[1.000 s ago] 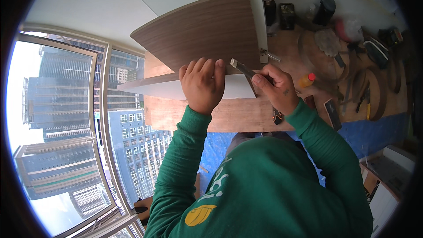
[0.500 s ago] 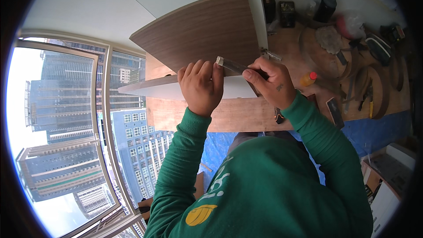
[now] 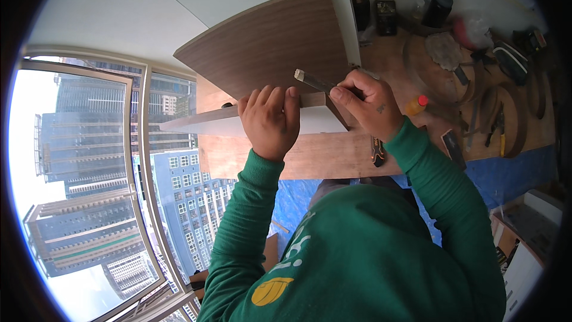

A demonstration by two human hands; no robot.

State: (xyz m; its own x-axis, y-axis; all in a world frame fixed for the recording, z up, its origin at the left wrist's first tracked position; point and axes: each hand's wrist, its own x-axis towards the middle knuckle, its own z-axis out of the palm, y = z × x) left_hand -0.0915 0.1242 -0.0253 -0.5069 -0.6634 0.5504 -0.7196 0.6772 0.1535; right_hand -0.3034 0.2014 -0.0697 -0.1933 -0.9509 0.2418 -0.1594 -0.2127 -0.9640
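Note:
My left hand [image 3: 271,122] is wrapped over the top edge of a white-faced board [image 3: 319,120] with a brown wood-grain edge, which stands on its side on the wooden table [image 3: 286,164]. Closed in my right hand [image 3: 372,106] is a dark flat file [image 3: 316,81] with a pale end, pointing up and left. The file is over the board's right end; whether it touches the edge I cannot tell. Behind both hands leans a larger wood-grain panel [image 3: 274,42]. A black and orange utility knife [image 3: 378,152] lies near the table's front edge.
At right lie a red-capped bottle [image 3: 416,105], a dark block [image 3: 454,148], coils of brown edge strip [image 3: 516,116], a yellow-handled tool [image 3: 501,136] and a clothes iron [image 3: 511,62]. A window [image 3: 138,143] stands at left, a blue sheet [image 3: 500,179] below the table.
My right hand has shifted slightly right, and the file has come up with its pale end away from my left thumb. The utility knife shows more. My left hand stays on the board.

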